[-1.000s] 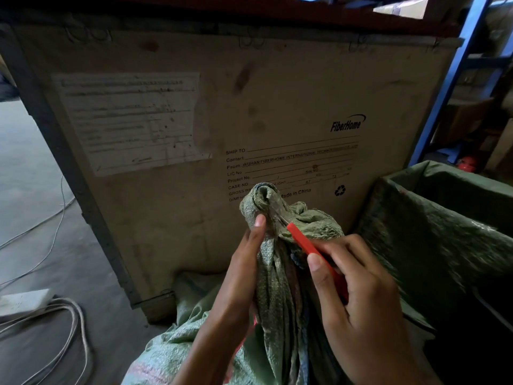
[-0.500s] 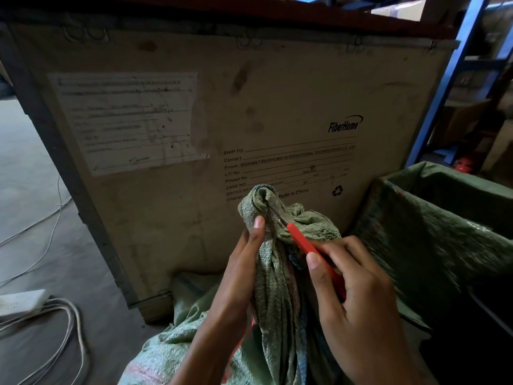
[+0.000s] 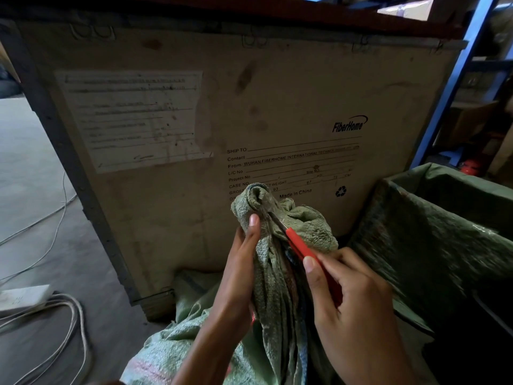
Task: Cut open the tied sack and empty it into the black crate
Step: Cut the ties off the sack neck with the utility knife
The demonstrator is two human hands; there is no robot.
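Observation:
A green woven sack (image 3: 277, 295) stands in front of me with its neck bunched and twisted upward. My left hand (image 3: 238, 276) grips the neck from the left, thumb pressed just under the knotted top (image 3: 256, 198). My right hand (image 3: 352, 307) holds a red-handled cutter (image 3: 301, 247). Its metal blade tip pokes into the folds of the neck just below the knot. The tie itself is hidden in the fabric. To the right stands a dark crate (image 3: 483, 329) lined or draped with another green sack (image 3: 433, 234).
A large plywood shipping box (image 3: 194, 120) with printed labels stands directly behind the sack. Grey cables (image 3: 63, 329) and a white power strip (image 3: 22, 297) lie on the concrete floor at left. A blue shelf upright (image 3: 455, 79) rises at the right.
Both hands keep their grip; the blade stays at the sack's neck. The view has barely shifted.

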